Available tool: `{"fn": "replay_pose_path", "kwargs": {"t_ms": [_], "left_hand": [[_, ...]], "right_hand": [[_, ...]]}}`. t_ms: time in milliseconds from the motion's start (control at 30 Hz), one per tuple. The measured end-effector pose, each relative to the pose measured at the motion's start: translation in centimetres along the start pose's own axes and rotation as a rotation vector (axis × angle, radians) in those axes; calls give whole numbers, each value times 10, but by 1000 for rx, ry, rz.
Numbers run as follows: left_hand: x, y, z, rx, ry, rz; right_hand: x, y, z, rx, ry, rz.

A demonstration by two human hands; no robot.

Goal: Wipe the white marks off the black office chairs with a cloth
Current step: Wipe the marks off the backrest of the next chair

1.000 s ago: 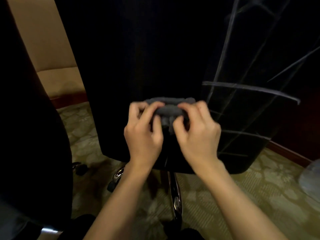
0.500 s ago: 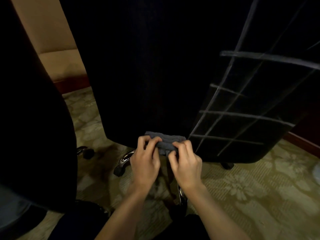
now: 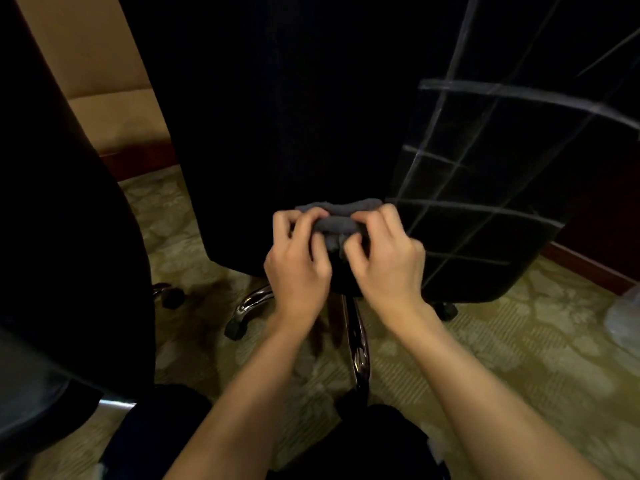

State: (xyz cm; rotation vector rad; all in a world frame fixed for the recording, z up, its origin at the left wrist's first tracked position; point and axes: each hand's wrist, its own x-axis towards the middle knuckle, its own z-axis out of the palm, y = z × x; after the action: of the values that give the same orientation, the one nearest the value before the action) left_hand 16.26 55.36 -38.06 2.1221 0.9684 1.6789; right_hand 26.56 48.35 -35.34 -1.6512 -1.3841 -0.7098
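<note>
1. The left half of the black chair back [image 3: 277,116] looks free of marks, so that part seems done.
2. White marks [image 3: 485,209] cross its right half in a grid, not yet wiped.
3. The left hand [image 3: 298,265] and right hand [image 3: 388,261] both grip the bunched grey cloth [image 3: 337,220] in curled fingers, at the backrest's lower edge, just left of the marks.

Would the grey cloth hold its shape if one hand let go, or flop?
Probably flop: the grey cloth is bunched into soft folds between the left hand and right hand, so it looks limp. It seems light, since fingertips alone hold it. Its nap likely grips rather than slips.
</note>
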Motion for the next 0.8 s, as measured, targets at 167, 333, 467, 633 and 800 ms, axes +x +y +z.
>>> {"fn": "replay_pose_path", "kwargs": {"t_ms": [167,333,467,633,800], "left_hand": [[-49,-42,11,108,-116,4],[-66,-65,12,162,-148,-101],[-65,-81,4,206,-141,-168],[-74,-91,-2,185,-159,-281],[-92,-67,7,45,-264,-249]], "right_hand": [[-55,18,36,-13,-111,-33],[-81,15,68,102,-127,0],[-81,-3,84,88,-181,-12],[-80,-23,90,45,-301,29],[-97,0,59,-53,-280,87]]}}
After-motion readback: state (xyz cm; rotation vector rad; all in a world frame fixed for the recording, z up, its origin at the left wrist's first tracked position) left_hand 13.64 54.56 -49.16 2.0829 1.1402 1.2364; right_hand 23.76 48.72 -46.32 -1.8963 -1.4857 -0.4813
